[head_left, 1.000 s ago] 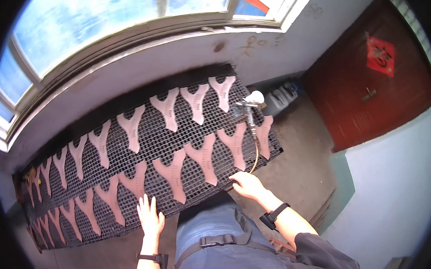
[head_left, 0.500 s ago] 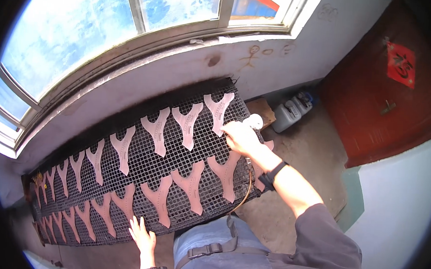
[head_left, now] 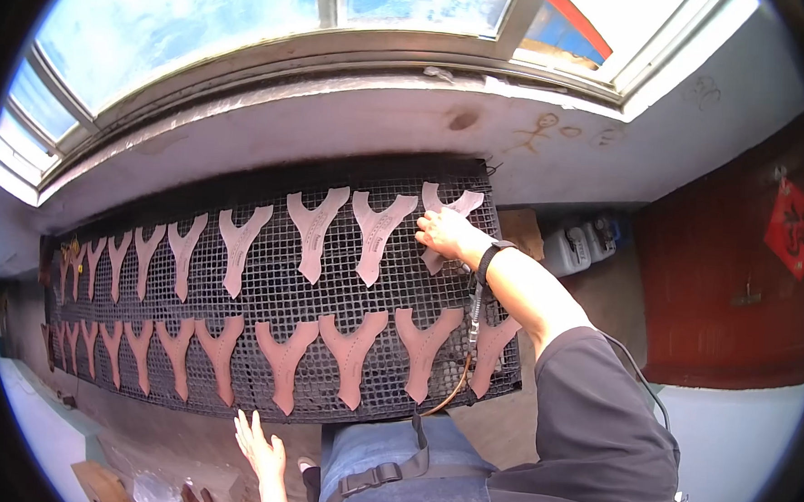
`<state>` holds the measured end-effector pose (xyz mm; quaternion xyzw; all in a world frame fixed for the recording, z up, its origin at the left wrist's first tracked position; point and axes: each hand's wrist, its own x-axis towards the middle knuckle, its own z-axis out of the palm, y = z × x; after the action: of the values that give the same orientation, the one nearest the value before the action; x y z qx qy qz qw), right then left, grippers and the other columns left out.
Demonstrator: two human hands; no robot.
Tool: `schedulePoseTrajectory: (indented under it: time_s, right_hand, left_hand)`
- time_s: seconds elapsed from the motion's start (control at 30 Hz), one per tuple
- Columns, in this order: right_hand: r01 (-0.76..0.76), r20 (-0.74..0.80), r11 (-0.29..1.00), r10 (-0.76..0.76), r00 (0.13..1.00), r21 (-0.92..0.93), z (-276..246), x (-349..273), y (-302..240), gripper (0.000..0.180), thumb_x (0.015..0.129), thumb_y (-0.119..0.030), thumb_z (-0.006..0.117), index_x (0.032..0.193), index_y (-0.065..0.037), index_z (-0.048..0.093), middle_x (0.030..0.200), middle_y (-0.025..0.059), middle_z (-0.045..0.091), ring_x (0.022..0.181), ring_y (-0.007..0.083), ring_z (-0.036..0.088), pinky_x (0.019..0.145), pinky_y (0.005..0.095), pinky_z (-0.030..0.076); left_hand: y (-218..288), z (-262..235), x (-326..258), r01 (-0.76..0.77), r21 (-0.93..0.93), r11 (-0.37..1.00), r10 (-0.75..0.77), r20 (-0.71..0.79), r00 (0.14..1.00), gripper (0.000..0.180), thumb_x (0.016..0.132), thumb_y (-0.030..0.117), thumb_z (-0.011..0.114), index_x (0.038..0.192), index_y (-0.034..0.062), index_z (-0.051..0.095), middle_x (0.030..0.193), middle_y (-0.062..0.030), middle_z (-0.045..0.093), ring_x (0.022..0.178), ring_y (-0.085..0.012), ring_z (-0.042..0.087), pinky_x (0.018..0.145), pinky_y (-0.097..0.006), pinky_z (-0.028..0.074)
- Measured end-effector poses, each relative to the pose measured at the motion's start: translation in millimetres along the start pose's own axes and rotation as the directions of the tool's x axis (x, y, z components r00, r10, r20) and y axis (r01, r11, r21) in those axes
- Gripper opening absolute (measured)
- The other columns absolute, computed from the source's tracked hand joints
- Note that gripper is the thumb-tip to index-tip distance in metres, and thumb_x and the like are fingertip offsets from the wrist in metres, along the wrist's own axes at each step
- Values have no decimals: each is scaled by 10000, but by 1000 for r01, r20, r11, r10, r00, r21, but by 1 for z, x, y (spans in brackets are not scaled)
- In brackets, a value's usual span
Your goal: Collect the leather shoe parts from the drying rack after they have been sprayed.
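Two rows of flat, pinkish Y-shaped pieces, with small dark marks on some, lie on a black mesh rack [head_left: 276, 313]. My right hand [head_left: 447, 232] is closed over the rightmost back-row piece [head_left: 466, 203] and covers part of it. A hose with a metal fitting [head_left: 473, 327] runs up to beneath my right wrist; what the fingers hold is hidden. Beyond the rack's front edge, my left hand [head_left: 262, 451] is open with fingers apart, holding nothing. The nearest piece to it is a front-row piece [head_left: 284, 368].
A window [head_left: 276, 49] and pale wall border the rack's far side. Plastic jugs [head_left: 570, 251] and a cardboard box [head_left: 521, 232] stand past its right end. A red door [head_left: 700, 294] is at the right. A clear bag [head_left: 155, 491] lies at lower left.
The view has turned, so the rack lies more level. My right hand has come over the rightmost back-row piece; the round white thing beside it no longer shows. My left hand stays open.
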<state>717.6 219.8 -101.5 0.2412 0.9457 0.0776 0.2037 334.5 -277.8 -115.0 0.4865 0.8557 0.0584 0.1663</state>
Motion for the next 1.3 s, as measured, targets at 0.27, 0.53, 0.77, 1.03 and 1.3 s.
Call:
schedulePoseTrajectory:
  time_s: [0.27, 0.53, 0.77, 1.03, 1.3]
  right_hand:
    - [112, -9, 994, -112, 994, 2, 7, 5, 18, 157, 867, -217, 636, 999, -138, 667, 1032, 14, 632, 1068, 208, 601, 864, 374, 503]
    - [264, -320, 948, -199, 926, 175, -27, 61, -22, 180, 793, -156, 698, 961, -111, 650, 1072, 39, 610, 1115, 237, 580, 893, 404, 507]
    - [239, -248, 967, -212, 945, 83, -33, 92, -60, 285, 767, -147, 747, 1035, -152, 647, 1056, 4, 607, 1121, 199, 569, 893, 366, 488]
    - [184, -178, 980, -169, 969, 71, -37, 91, -58, 112, 826, -156, 652, 937, -143, 651, 957, 24, 610, 1035, 212, 590, 868, 389, 459]
    - [367, -465, 927, -291, 836, 79, -79, 160, -95, 161, 819, -128, 669, 978, -135, 646, 1010, 13, 632, 1097, 212, 584, 902, 368, 467]
  left_hand:
    - [7, 10, -14, 82, -110, 991, -85, -20, 996, 729, 767, 79, 629, 1475, 41, 461, 1628, -214, 291, 1521, -423, 222, 1235, -552, 196]
    - [14, 11, -23, 86, -182, 980, -92, -22, 996, 706, 770, 65, 638, 1457, 27, 482, 1622, -223, 294, 1508, -431, 244, 1231, -528, 220]
    - [9, 7, -33, 91, -187, 978, -95, -12, 995, 717, 774, 56, 651, 1468, 44, 473, 1621, -228, 288, 1505, -429, 250, 1228, -520, 235]
    - [-2, 11, -52, 140, -219, 966, -149, -26, 989, 719, 764, 42, 665, 1459, 36, 481, 1618, -232, 291, 1501, -436, 256, 1222, -519, 251]
    - [7, 13, -71, 151, -267, 952, -154, 11, 988, 660, 779, 56, 676, 1419, 21, 521, 1589, -235, 347, 1479, -422, 308, 1212, -506, 279]
